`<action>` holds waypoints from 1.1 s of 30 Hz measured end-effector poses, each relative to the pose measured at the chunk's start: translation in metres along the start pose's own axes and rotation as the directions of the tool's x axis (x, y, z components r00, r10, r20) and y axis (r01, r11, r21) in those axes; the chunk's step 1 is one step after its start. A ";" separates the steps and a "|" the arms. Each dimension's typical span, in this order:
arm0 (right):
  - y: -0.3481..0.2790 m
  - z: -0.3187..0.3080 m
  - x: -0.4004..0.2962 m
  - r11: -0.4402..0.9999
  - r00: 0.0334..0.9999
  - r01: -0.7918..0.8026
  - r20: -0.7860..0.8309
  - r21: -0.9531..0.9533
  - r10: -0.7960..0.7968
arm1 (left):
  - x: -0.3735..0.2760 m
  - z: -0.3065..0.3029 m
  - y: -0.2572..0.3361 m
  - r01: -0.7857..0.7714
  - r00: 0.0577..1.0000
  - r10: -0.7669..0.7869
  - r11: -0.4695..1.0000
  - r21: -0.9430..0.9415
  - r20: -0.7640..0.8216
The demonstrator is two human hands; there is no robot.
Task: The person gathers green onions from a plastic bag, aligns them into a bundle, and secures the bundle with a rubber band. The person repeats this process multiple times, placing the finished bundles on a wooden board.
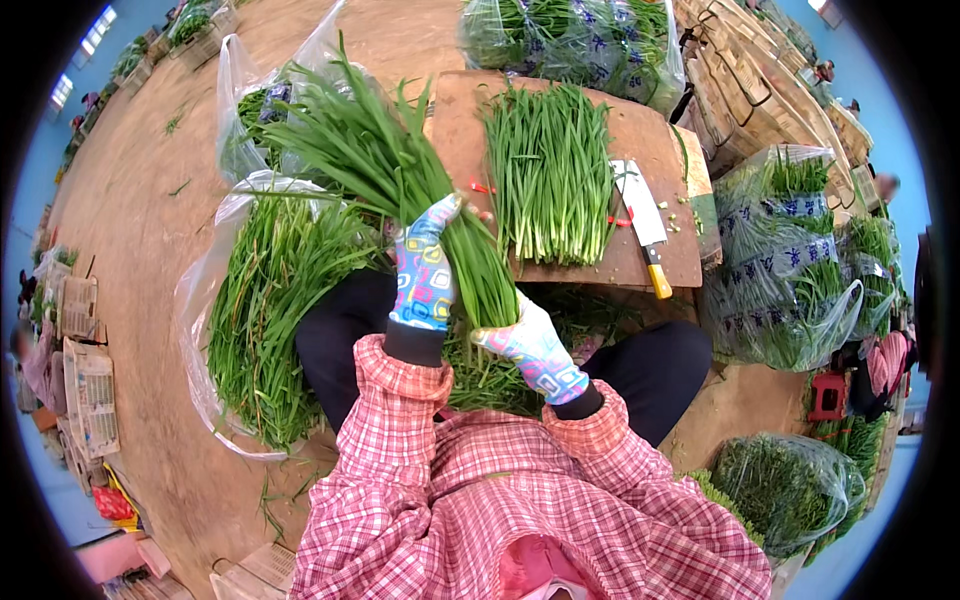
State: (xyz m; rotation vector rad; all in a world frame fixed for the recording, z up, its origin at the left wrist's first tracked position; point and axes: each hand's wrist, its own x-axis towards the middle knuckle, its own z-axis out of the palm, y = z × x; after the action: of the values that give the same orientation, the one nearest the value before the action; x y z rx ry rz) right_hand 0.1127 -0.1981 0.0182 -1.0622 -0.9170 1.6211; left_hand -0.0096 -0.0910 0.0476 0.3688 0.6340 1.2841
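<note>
My left hand [426,262], in a patterned glove, grips a bunch of green garlic chives [375,157] around its middle. Around the stem ends of the same bunch closes my gloved right hand [529,345]. The leafy tips fan out to the upper left. A flat pile of chives [551,176] lies on the brown board [457,97] beyond my hands, its pale stem ends towards me. To its right is a cleaver [641,210] with a black and yellow handle. Red ties [620,220] lie beside the pile.
Loose chives [270,315] fill an open plastic bag at my left. Another open bag [236,112] stands behind it. Wrapped chive bundles [780,255] are at the right, more [570,45] beyond the board. Wooden crates [750,82] stand at the upper right. Chive scraps lie between my legs.
</note>
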 end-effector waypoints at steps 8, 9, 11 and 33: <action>-0.031 -0.008 0.015 0.967 0.970 -0.225 -0.066 0.116 0.233 | 0.017 -0.002 0.013 -0.011 0.981 -0.034 0.973 0.230 0.189; -0.016 -0.018 0.022 0.967 0.967 -0.223 -0.093 0.125 0.236 | 0.023 -0.024 0.002 -0.133 0.978 0.065 0.926 0.354 0.197; 0.009 -0.036 0.028 0.959 0.953 -0.246 -0.146 0.141 0.266 | 0.008 -0.066 -0.022 0.062 0.998 -0.051 0.926 0.373 -0.039; 0.023 -0.067 -0.008 0.854 0.997 -0.078 -0.061 -0.514 0.055 | -0.052 -0.088 -0.046 0.076 0.994 -0.072 0.996 0.044 -0.079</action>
State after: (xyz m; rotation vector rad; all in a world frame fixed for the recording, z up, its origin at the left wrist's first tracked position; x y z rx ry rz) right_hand 0.1702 -0.2066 -0.0235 -1.5030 -1.3445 1.4278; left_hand -0.0369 -0.1609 -0.0357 0.3320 0.7378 1.2189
